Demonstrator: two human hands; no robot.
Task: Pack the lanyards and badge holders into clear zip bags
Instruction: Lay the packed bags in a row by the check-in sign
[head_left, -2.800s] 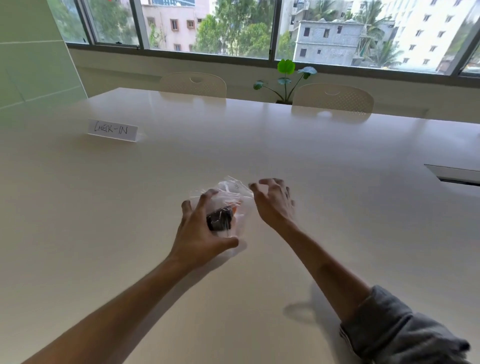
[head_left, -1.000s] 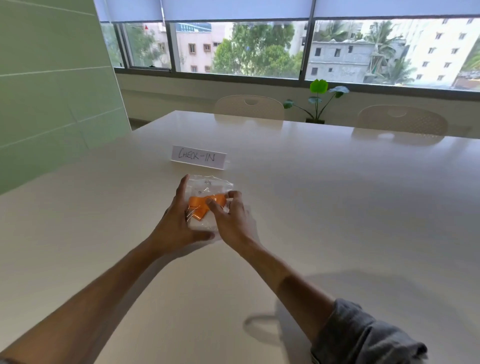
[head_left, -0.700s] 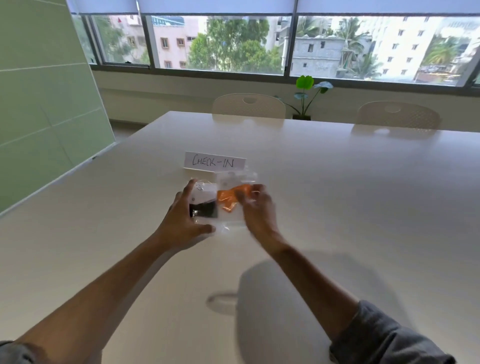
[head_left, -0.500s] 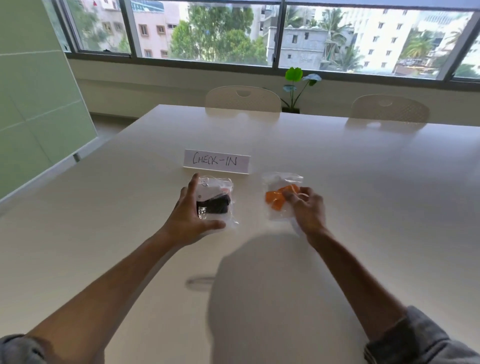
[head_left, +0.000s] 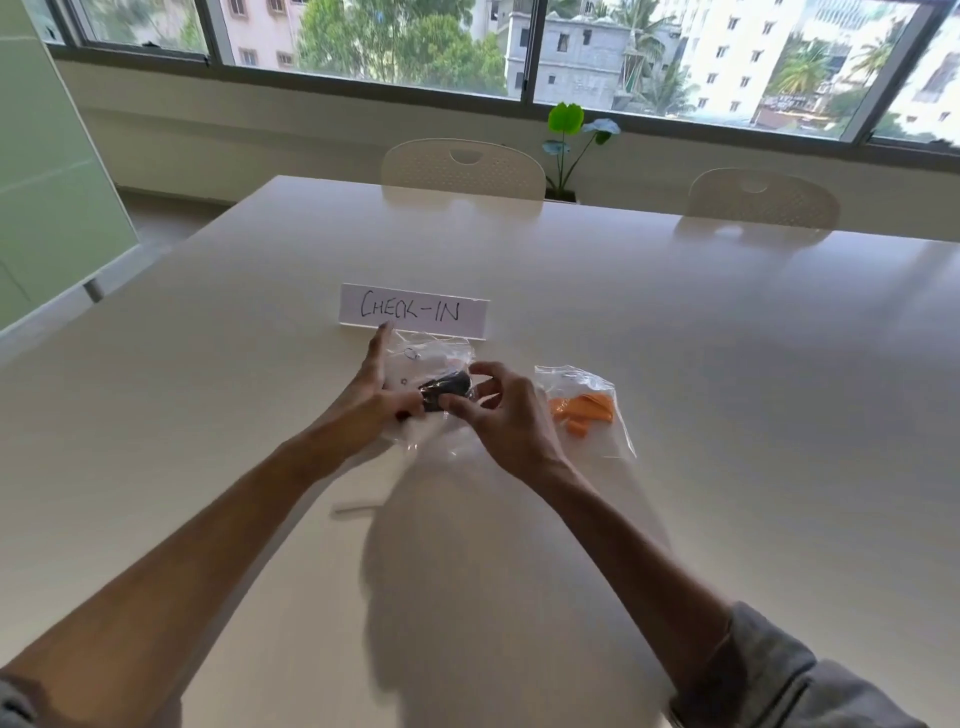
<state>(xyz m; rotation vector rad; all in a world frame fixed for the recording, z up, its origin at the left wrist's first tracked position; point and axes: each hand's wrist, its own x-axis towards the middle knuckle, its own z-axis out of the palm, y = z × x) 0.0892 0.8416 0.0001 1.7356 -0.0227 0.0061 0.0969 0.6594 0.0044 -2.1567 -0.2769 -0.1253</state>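
A clear zip bag (head_left: 434, 364) with a black lanyard (head_left: 447, 387) and a badge holder inside lies on the white table (head_left: 727, 389), just in front of the sign. My left hand (head_left: 371, 402) holds its left side, thumb on the black lanyard and index finger stretched toward the sign. My right hand (head_left: 501, 415) pinches the same bag from the right with curled fingers. A second clear zip bag (head_left: 597, 387) with an orange lanyard (head_left: 584, 408) inside lies free on the table to the right of my right hand.
A white folded sign reading CHECK-IN (head_left: 413, 310) stands just behind the bags. Two pale chairs (head_left: 462, 169) are pushed in at the table's far edge, with a small green plant (head_left: 569, 135) between them under the window. A green wall panel (head_left: 47, 171) is at left.
My right hand has let go of the orange-lanyard bag, which now lies on the table, and has moved left onto the black-lanyard bag that my left hand still holds.
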